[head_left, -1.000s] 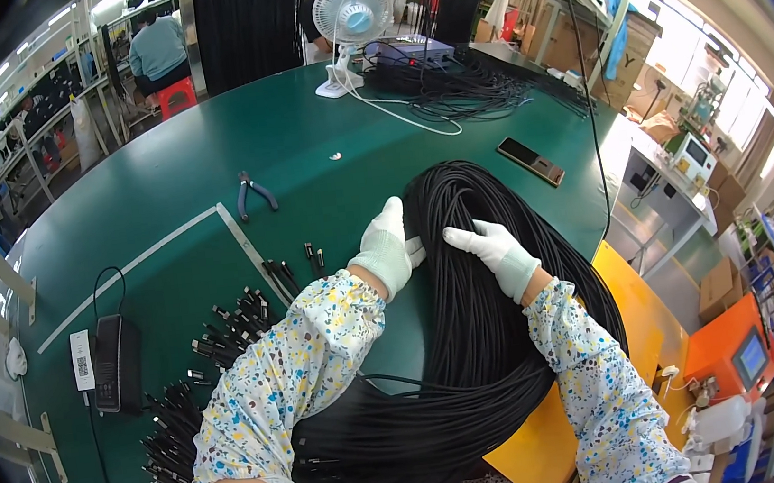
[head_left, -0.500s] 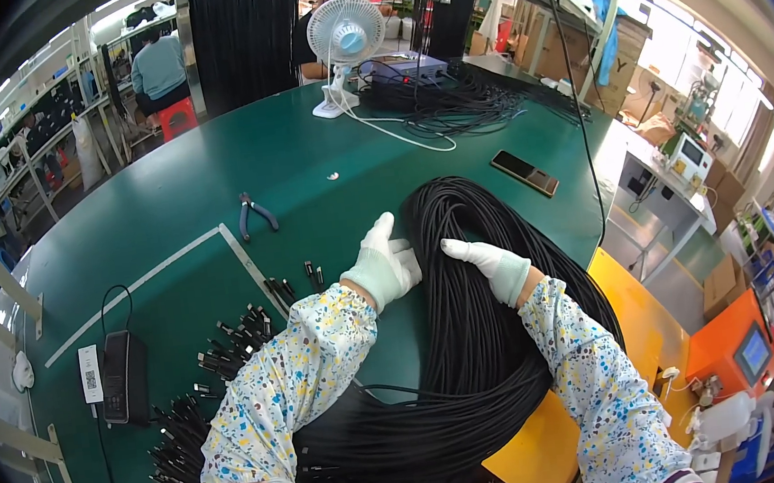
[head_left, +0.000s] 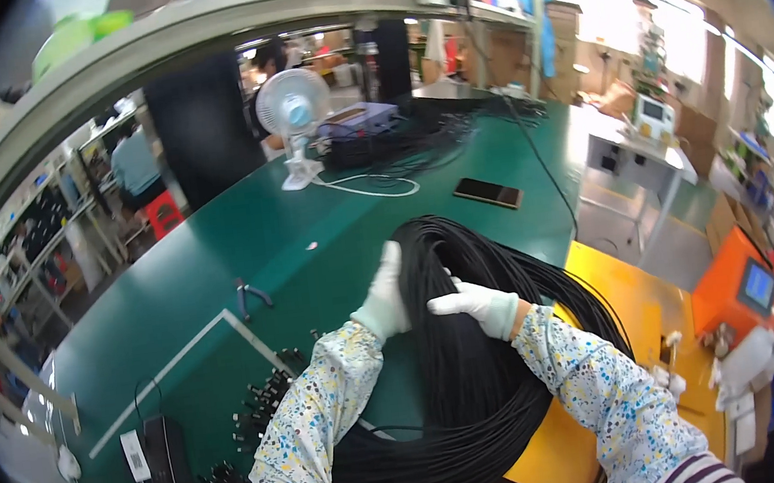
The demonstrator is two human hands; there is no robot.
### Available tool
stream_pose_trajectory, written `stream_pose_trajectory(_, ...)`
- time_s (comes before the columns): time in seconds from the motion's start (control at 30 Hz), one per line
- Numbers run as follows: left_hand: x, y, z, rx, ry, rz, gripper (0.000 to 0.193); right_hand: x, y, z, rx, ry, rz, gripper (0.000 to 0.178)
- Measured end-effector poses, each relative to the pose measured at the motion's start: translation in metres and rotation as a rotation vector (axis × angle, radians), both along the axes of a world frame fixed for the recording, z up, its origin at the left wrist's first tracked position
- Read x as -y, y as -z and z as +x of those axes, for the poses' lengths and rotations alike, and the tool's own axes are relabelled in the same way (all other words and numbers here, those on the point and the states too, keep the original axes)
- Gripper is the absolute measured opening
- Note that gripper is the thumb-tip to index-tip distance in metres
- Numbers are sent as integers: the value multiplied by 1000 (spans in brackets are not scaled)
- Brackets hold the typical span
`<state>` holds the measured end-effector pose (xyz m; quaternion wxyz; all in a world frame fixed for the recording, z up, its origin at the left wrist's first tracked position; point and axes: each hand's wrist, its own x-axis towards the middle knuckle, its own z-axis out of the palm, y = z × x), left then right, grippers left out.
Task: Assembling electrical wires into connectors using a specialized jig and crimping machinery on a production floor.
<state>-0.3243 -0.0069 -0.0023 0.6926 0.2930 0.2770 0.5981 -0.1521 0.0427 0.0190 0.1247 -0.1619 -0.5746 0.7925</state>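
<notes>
A big bundle of black cables lies looped on the green table in front of me. My left hand, in a white glove, rests flat against the left side of the bundle near its top. My right hand, also gloved, lies on top of the cables with fingers pointing left, close to the left hand. Both sleeves are floral. Whether either hand is pinching single strands is hard to tell.
Black connector ends spread left of my arm. Pliers, a dark phone, a small white fan, a black adapter lie on the table. A yellow bin stands right. A person sits far left.
My head has tilted up, so the view shifted. Both hands slid up the cable bundle and came closer together, the right hand now lying on top of it.
</notes>
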Motion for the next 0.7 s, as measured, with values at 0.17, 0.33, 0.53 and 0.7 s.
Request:
stream_pose_trajectory(0.17, -43, -22, -3, 205, 306, 262, 98, -13, -12, -9, -43, 11, 186, 58)
stream_pose_trajectory(0.33, -86, -67, 9, 381, 582, 443, 110, -16, -27, -3, -256, 160, 289, 83)
stream_pose_trajectory(0.53, -71, -169, 24, 189, 978, 646, 60, 35, -87, 19, -306, 261, 537, 58)
stream_pose_trajectory(0.7, -97, -177, 186, 346, 1457, 558, 52, 99, -128, 79, -184, 613, 983, 65)
